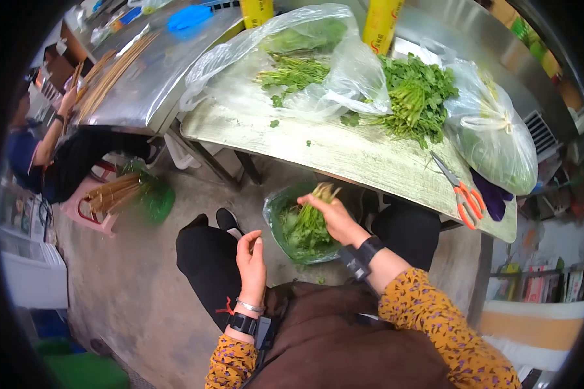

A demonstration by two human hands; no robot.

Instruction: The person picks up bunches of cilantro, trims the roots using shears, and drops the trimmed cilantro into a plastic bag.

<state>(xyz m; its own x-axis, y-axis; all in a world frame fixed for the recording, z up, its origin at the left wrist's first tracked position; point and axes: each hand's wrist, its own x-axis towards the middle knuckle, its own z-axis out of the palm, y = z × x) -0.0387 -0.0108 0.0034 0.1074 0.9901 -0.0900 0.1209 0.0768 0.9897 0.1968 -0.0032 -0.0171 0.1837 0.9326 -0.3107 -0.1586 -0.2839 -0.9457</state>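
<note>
My right hand [336, 219] is closed around a bunch of green leafy herbs [308, 227], stems up and leaves down, over a basin lined with a green plastic bag [274, 227]. Greens lie inside the basin. Left of it, above my thigh, my left hand [252, 262] is held up with its fingers curled together and nothing visible in it. On the table [259, 139] lie a thick bunch of herbs [415, 100], more stems in an open clear bag [295, 71], and scissors with orange handles [466, 198].
A tied clear bag of greens [493, 139] stands at the table's right end, beside a dark purple item [490, 194]. Two yellow rolls stand behind. At the left, another person [36, 149] sits by a metal table [136, 84] with long sticks, near a pink stool [87, 214].
</note>
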